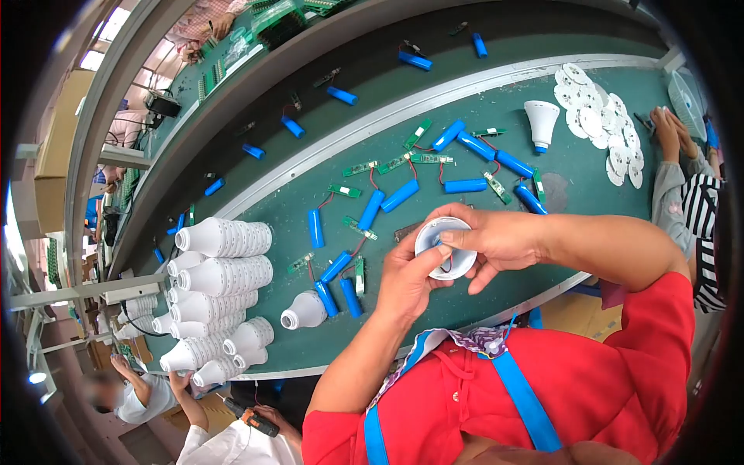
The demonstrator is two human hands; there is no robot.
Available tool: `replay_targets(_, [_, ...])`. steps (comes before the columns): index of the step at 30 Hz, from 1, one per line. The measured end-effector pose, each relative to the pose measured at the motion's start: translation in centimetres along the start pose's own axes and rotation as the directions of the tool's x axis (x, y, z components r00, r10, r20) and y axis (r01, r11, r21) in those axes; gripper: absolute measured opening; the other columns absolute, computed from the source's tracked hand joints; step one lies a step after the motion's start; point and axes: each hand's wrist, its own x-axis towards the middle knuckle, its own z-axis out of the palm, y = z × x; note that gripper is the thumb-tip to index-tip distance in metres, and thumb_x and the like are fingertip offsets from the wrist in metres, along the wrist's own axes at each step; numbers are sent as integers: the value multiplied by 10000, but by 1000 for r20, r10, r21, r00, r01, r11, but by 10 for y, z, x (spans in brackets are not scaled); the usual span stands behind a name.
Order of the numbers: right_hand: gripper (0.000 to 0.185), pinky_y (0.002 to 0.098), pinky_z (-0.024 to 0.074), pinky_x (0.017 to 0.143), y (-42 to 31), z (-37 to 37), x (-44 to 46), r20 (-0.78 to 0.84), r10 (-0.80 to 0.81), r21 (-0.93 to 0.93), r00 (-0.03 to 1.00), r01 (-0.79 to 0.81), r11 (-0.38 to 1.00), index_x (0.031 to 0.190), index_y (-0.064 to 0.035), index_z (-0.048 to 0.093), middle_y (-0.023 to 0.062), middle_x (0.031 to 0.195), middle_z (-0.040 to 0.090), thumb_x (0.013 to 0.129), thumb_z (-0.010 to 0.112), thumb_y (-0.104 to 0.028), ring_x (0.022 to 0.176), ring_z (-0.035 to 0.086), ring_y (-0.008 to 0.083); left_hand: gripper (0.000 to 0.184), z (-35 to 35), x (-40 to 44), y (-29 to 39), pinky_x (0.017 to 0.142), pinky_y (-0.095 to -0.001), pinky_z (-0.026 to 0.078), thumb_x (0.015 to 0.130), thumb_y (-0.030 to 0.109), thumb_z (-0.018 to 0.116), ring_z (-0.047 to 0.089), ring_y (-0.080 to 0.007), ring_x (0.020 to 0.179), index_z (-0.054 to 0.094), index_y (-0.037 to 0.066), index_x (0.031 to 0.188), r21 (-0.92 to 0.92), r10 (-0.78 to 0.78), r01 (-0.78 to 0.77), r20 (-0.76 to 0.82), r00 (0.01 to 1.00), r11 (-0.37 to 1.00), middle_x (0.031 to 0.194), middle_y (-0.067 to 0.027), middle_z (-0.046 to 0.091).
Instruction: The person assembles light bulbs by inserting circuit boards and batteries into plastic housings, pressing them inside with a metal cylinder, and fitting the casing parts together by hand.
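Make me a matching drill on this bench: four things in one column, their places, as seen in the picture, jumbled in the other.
Things
1. White cup
2. Nested white housings
3. Round white discs
4. Blue cylinders on the bench

Places
A. Overlapping in a pile toward the right end
B. Strewn across the middle among green boards
C. Between the left hand and the right hand
D. Lying in rows at the left end

Pairs: 1-C, 2-D, 3-A, 4-B
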Motion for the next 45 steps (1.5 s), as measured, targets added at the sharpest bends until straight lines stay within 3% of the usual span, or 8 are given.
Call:
replay_targets(8, [526, 368, 493, 650, 20, -3, -14, -177, -258, -315, 950, 194, 929, 1294, -133, 316, 99, 1056, 488, 865, 546, -332, 906, 495, 203, 440, 1, -2, -1, 564, -251, 503, 796, 198, 624, 596, -146, 783, 493, 95, 1204, 1, 38, -38, 66, 997, 999, 996, -46, 584])
replay_targets(13, [595, 394, 429, 682, 95, -37, -37, -69, -909, -942, 411, -326, -76, 1202, -109, 437, 90, 964, 527, 696, 702, -276, 951, 493, 253, 626, 2, -19, -2, 619, -248, 513, 753, 123, 674, 601, -162, 841, 356, 55, 1287, -51, 246, -240, 195, 950, 969, 1121, -88, 529])
replay_targets(17, [549, 403, 419, 736, 129, -50, -21, -32, -873, -936, 486, -320, -144, 1111, -37, 468, 98, 963, 517, 658, 719, -221, 926, 490, 282, 750, -1, -15, -21, 668, -248, 501, 695, 10, 710, 588, -142, 870, 305, 56, 1326, 383, 413, -461, 207, 887, 800, 1169, -94, 502])
replay_targets(24, [568, 395, 430, 723, 75, -4, -49, 48, -988, -998, 144, 55, -40, 1160, -43, 456, 121, 889, 530, 672, 713, -179, 809, 507, 326, 512, -7, 2, -37, 651, -215, 479, 754, 22, 662, 570, -86, 815, 417, 10, 1204, 624, 553, -506, 139, 822, 595, 1052, -64, 562])
replay_targets(35, [502, 361, 442, 663, 19, 55, -52, 249, -964, -968, 89, 44, -246, 1076, -129, 561, 88, 830, 527, 612, 750, -160, 786, 514, 274, 429, -5, 0, -37, 637, -258, 457, 747, 45, 656, 568, -116, 713, 508, 40, 1149, 592, 646, -578, 124, 753, 561, 901, -65, 611])
replay_targets(38, [532, 349, 442, 674, 23, 47, -43, 139, -914, -980, 381, -77, -182, 1094, -91, 572, 91, 892, 576, 597, 754, -141, 780, 532, 275, 407, -5, -3, -38, 578, -247, 431, 752, 56, 656, 518, -91, 636, 518, 44, 1135, 643, 712, -619, 159, 684, 450, 847, -45, 595])
replay_targets(43, [522, 362, 426, 631, 5, 65, -66, 276, -961, -960, 17, 61, -275, 1065, -122, 581, 68, 757, 509, 575, 758, -116, 732, 510, 260, 413, -8, 5, -39, 564, -257, 432, 733, 53, 668, 501, -86, 611, 522, 50, 1120, 596, 680, -615, 151, 717, 516, 821, -36, 582])
replay_targets(45, [508, 364, 427, 631, 13, 60, -55, 269, -956, -963, 118, 15, -269, 1066, -121, 581, 74, 763, 511, 589, 754, -127, 732, 508, 267, 410, -8, 5, -40, 572, -254, 437, 730, 47, 667, 514, -89, 619, 524, 49, 1115, 565, 679, -622, 143, 720, 542, 835, -39, 591])
